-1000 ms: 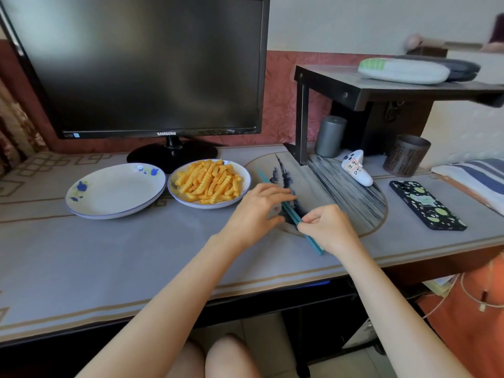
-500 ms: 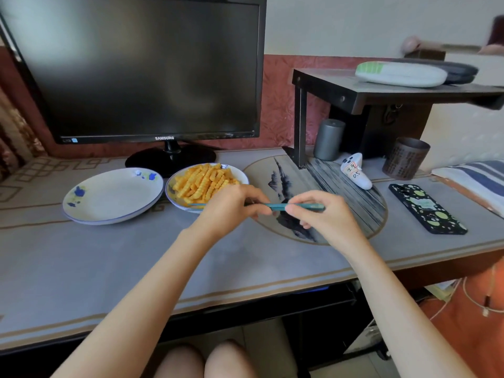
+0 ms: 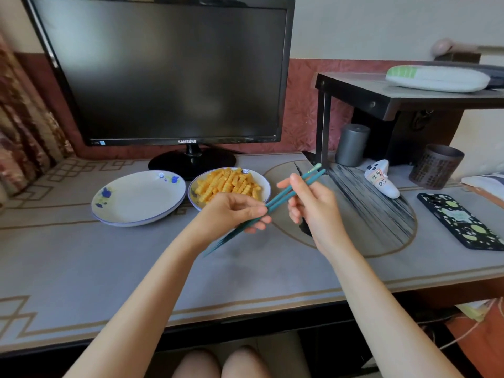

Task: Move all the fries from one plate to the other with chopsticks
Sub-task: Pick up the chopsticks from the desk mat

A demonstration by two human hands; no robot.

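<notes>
A pair of teal chopsticks slants in the air above the desk, thick ends up to the right, blurred tips down to the left. My left hand pinches them near the middle. My right hand holds their upper part with fingers curled around them. Just behind my left hand stands a white plate heaped with crinkle-cut fries. To its left, touching rims, sits an empty white plate with blue flowers.
A dark monitor on a round stand rises right behind the plates. On the right are a raised shelf, a grey canister, a white controller, a brown cup and a phone.
Both hands lifted the chopsticks off the round mat, swung them level over the desk, then tilted them so the tips point down left.
</notes>
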